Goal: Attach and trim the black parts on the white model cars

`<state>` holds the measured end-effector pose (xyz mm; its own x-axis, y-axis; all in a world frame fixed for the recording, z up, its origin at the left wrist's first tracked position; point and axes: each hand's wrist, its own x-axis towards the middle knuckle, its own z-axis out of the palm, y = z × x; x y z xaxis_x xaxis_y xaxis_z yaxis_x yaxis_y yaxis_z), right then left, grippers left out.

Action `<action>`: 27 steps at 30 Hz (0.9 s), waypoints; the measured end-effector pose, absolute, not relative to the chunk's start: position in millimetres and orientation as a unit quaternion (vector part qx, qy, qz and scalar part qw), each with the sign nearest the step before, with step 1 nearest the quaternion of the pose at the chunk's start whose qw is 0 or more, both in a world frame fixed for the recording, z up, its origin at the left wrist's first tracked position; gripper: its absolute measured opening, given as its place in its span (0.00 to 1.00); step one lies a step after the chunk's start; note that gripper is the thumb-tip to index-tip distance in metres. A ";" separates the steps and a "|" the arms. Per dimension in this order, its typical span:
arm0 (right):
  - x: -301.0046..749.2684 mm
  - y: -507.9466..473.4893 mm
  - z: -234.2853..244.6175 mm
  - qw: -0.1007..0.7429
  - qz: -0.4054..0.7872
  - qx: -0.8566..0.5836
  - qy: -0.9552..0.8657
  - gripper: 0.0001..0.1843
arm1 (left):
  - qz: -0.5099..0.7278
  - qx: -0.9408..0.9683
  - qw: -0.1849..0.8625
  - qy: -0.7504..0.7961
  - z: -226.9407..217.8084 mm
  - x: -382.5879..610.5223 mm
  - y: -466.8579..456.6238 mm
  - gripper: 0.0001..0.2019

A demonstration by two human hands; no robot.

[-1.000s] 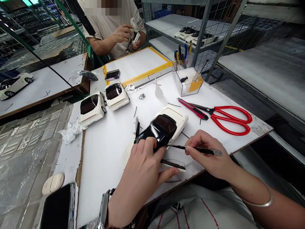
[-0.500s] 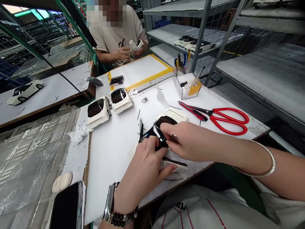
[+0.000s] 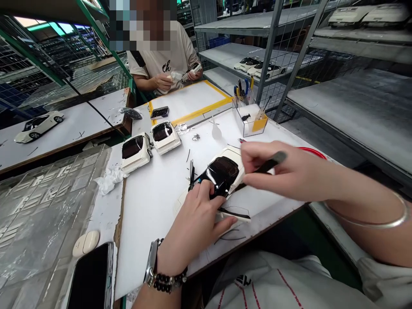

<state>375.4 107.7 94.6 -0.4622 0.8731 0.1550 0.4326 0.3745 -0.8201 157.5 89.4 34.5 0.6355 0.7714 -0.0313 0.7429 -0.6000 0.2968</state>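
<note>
A white model car with a glossy black roof [image 3: 222,175] lies on the white work board [image 3: 154,201] in front of me. My left hand [image 3: 193,227] rests on its near end, fingers curled over the roof and thumb by the open door. My right hand [image 3: 283,171] hovers just right of the car, pinching dark tweezers [image 3: 267,165] whose tip points down at the roof's edge.
Two more white model cars [image 3: 137,150] [image 3: 165,136] stand at the left. A clear tool box [image 3: 249,118] sits behind, red scissors [image 3: 310,151] partly hidden by my arm. A phone [image 3: 90,277] and earbud case [image 3: 85,243] lie near left. A person opposite handles a small part.
My right hand has lifted off the roof and drawn back to the right with the tweezers, now covering the scissors. My left hand stays on the car. The view has tilted up slightly.
</note>
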 end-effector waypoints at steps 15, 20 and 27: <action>461.7 233.3 17.2 0.403 -0.040 -0.613 -0.679 0.24 | 0.153 0.897 0.094 0.404 32.8 151.9 95.0 0.09; 460.8 249.1 24.4 0.389 -0.099 -0.628 -0.667 0.19 | 0.164 0.902 0.080 0.390 31.8 153.0 94.0 0.08; 460.1 260.9 24.7 0.368 -0.126 -0.649 -0.654 0.17 | 0.178 0.908 0.054 0.376 33.3 154.9 95.6 0.09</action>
